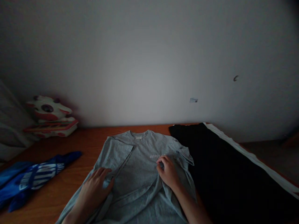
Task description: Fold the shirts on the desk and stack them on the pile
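A grey T-shirt (137, 168) lies spread on the wooden table, collar toward the wall, with folds across its lower part. Its left sleeve is laid inward over the chest, and the right sleeve is bent at the edge. My left hand (97, 188) rests on the shirt's left side, fingers apart, holding nothing. Over the right chest, just below the small printed lettering, my right hand (167, 171) has its thumb and fingertips brought together at raised grey cloth.
Blue printed cloth (39, 177) lies at the left of the wooden table (91, 140). A cow-shaped toy keyboard (52, 116) stands at the back left. Black cloth (224, 168) with a white edge covers the right side. Behind is a pale wall.
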Motion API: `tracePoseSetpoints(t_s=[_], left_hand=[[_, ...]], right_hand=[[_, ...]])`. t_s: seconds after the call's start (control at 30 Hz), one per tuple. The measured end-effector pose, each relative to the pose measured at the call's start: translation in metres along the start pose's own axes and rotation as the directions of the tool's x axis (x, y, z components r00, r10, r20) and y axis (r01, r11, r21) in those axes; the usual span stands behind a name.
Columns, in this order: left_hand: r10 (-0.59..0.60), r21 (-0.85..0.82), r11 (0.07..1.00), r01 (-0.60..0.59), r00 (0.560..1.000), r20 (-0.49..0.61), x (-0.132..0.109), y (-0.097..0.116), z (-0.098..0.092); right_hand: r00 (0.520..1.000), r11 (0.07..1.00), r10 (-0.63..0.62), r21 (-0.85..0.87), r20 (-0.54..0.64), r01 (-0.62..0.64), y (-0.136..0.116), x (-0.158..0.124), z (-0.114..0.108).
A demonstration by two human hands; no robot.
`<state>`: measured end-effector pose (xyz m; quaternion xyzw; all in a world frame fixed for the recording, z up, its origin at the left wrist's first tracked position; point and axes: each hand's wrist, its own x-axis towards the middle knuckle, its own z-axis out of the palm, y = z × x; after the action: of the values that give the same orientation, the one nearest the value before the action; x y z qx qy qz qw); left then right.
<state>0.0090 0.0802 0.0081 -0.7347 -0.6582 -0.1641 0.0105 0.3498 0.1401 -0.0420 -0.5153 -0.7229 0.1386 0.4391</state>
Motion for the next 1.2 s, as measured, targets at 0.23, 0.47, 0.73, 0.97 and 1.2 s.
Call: tracePoseSetpoints(t_s=[0.23, 0.47, 0.73, 0.97, 1.2], left_hand=[[0.050, -0.123, 0.988, -0.095, 0.945, -0.323, -0.012, -0.010, 0.020], [0.077, -0.155, 0.980, -0.125, 0.956, -0.285, -0.020, -0.005, 0.010], [0.004, -0.093, 0.996, -0.017, 0.991, -0.136, -0.014, -0.023, 0.021], [0.071, -0.063, 0.995, -0.080, 0.988, -0.137, -0.018, -0.026, 0.007], [0.059, -0.080, 0.995, -0.063, 0.997, -0.057, 0.034, -0.011, 0.014]], right_hand=[[1.000, 0.999, -0.009, 0.036, 0.003, 0.009, 0.003, 0.000, 0.001], [1.000, 0.998, -0.024, 0.056, -0.006, 0.024, 0.003, -0.001, 0.000], [0.999, 0.998, -0.036, 0.049, -0.022, 0.037, 0.001, 0.000, -0.002], [0.998, 0.997, -0.055, 0.049, -0.026, 0.056, 0.003, 0.000, -0.001], [1.000, 0.999, -0.026, 0.021, -0.014, 0.026, 0.002, 0.001, -0.001]])
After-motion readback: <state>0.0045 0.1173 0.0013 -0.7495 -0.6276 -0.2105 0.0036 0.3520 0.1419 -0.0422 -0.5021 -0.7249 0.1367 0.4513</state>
